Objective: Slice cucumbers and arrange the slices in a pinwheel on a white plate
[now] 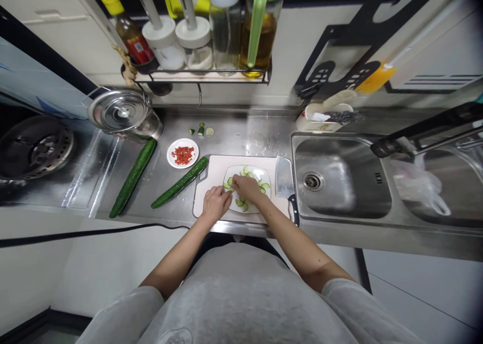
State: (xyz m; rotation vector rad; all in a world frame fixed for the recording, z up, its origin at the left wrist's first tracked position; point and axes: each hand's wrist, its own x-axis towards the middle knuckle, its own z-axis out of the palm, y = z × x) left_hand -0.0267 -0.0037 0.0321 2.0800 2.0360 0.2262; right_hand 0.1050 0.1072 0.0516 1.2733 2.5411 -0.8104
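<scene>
White and squarish, a plate (pixel 262 172) sits on the cutting board (pixel 216 167) beneath the right hand (pixel 245 186), and on my remote feed the pale green cucumber slices (pixel 242 203) lie spread over it, on both sides of that hand. The right hand reaches to the plate's left part, fingers drawn together; I cannot tell whether they pinch a slice. Just beside it, the left hand (pixel 217 203) is loosely curled at the plate's left edge, and I can't make out whether it grips anything. Right of both hands I see the knife (pixel 284 177) lying on the board, its black handle toward the near side. Left of them, one whole cucumber (pixel 180 183) has an end at the board's corner, another cucumber (pixel 134 178) lies farther out, and beyond the left hand a small dish (pixel 193 148) holds chopped red pieces (pixel 183 156) on the steel tabletop (pixel 230 133).
</scene>
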